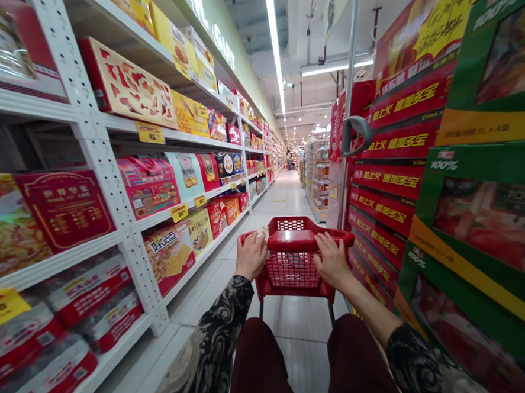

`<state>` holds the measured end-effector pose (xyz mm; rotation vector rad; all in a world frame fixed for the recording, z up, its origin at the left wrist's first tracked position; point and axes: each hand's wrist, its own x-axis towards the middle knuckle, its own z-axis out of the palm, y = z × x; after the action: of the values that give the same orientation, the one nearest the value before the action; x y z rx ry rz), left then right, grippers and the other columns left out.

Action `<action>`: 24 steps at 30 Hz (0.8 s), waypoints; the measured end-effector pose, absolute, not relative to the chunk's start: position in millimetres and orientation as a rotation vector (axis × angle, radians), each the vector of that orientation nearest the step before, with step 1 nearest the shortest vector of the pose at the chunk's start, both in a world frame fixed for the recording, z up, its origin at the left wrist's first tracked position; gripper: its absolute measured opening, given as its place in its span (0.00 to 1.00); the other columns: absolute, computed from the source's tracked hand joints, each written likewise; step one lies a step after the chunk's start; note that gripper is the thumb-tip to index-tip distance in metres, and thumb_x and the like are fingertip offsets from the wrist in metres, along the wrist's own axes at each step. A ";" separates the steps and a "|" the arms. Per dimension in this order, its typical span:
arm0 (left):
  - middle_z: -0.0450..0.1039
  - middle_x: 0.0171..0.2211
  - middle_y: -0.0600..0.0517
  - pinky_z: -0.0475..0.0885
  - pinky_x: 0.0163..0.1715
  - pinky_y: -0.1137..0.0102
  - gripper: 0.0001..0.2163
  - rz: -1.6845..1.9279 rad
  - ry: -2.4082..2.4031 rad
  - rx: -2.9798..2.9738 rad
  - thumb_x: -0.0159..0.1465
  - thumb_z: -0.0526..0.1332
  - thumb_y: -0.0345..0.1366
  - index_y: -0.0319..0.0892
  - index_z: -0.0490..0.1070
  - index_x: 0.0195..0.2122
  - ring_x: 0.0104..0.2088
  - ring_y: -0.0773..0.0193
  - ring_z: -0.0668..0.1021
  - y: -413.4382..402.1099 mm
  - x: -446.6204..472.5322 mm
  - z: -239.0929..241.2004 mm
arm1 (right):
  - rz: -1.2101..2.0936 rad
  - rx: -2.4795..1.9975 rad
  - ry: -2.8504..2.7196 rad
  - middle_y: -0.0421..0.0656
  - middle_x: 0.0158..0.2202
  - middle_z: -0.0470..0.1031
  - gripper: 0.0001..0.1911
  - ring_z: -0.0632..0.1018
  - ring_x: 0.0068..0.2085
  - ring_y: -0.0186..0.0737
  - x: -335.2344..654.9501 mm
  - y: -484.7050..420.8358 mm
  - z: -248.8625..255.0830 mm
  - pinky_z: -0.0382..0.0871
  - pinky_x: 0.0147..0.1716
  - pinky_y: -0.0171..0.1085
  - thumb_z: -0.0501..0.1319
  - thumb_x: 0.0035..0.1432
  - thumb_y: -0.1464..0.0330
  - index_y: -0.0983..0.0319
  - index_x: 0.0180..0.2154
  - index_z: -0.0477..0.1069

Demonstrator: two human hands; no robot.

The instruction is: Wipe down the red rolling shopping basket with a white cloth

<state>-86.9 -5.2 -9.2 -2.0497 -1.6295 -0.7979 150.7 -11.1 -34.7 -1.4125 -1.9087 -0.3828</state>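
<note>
A red plastic shopping cart (290,273) is in front of my legs, its latticed basket facing away down the aisle. At the left end of its handle (292,237), my left hand (251,256) is closed around the bar. A small crumpled whitish thing, perhaps a tissue (263,234), shows by that hand's fingers. My right hand (332,260) lies over the right part of the bar, fingers bent onto it and thumb side inward. The undersides of both hands are hidden. What the basket holds, if anything, cannot be made out.
White shelving (131,228) with boxed snacks and bottle packs lines the left side. Stacked red drink cartons (384,192) and green boxes (476,207) rise close on the right, beside a metal pole (347,67). The tiled aisle (284,189) runs ahead, with a distant person (289,159).
</note>
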 end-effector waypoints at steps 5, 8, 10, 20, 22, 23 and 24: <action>0.70 0.48 0.47 0.53 0.55 0.51 0.14 -0.786 -1.591 -2.079 0.63 0.49 0.37 0.45 0.66 0.49 0.50 0.57 0.70 -9.1 -76.2 -3.8 | -0.363 -1.317 -1.889 0.52 0.56 0.65 0.25 0.61 0.59 0.49 170.2 2.7 -39.9 0.44 0.57 0.59 0.51 0.52 0.71 0.67 0.54 0.62; 0.70 0.46 0.47 0.54 0.54 0.53 0.13 -0.833 -1.548 -2.061 0.63 0.50 0.38 0.44 0.66 0.47 0.49 0.58 0.70 -12.3 -63.6 -5.1 | -0.370 -1.321 -1.872 0.51 0.55 0.66 0.24 0.61 0.59 0.47 183.9 10.4 -40.2 0.45 0.57 0.58 0.50 0.54 0.70 0.66 0.53 0.63; 0.71 0.45 0.47 0.54 0.55 0.54 0.13 -0.846 -1.512 -2.061 0.63 0.51 0.38 0.44 0.67 0.46 0.48 0.58 0.70 -15.3 -52.5 -7.7 | -0.384 -1.401 -1.825 0.52 0.55 0.66 0.23 0.61 0.59 0.48 187.5 12.0 -38.1 0.45 0.57 0.58 0.49 0.56 0.68 0.66 0.53 0.63; 0.69 0.50 0.47 0.44 0.58 0.48 0.15 -0.907 -1.308 -2.253 0.64 0.50 0.39 0.46 0.65 0.50 0.49 0.58 0.71 -38.3 -22.3 -5.1 | -0.417 -1.393 -1.898 0.51 0.57 0.63 0.22 0.61 0.59 0.48 146.7 -16.3 -30.3 0.45 0.56 0.59 0.48 0.60 0.67 0.63 0.55 0.62; 0.70 0.50 0.47 0.43 0.59 0.49 0.15 -0.961 -1.358 -2.260 0.64 0.49 0.39 0.45 0.64 0.51 0.50 0.59 0.71 -38.1 -29.3 -4.7 | -0.353 -1.432 -1.882 0.50 0.57 0.63 0.21 0.60 0.60 0.48 147.6 -18.1 -28.3 0.46 0.55 0.60 0.47 0.61 0.66 0.63 0.55 0.62; 0.70 0.50 0.47 0.43 0.59 0.49 0.16 -0.989 -1.390 -2.258 0.65 0.49 0.39 0.45 0.63 0.52 0.50 0.60 0.70 -37.2 -32.9 -5.3 | -0.323 -1.444 -1.875 0.50 0.58 0.63 0.21 0.60 0.60 0.48 150.0 -17.6 -26.9 0.46 0.56 0.60 0.47 0.61 0.66 0.63 0.55 0.62; 0.70 0.50 0.48 0.44 0.59 0.50 0.16 -1.012 -1.422 -2.256 0.65 0.48 0.39 0.45 0.63 0.52 0.50 0.60 0.70 -36.0 -35.6 -6.2 | -0.301 -1.445 -1.880 0.49 0.58 0.63 0.21 0.60 0.60 0.47 153.1 -16.4 -25.5 0.46 0.56 0.60 0.47 0.61 0.66 0.63 0.55 0.62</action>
<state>-35.6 -36.0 -6.2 -2.2561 -1.4219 -1.0122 153.1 -16.4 -25.5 -1.4455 -1.8803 -0.3012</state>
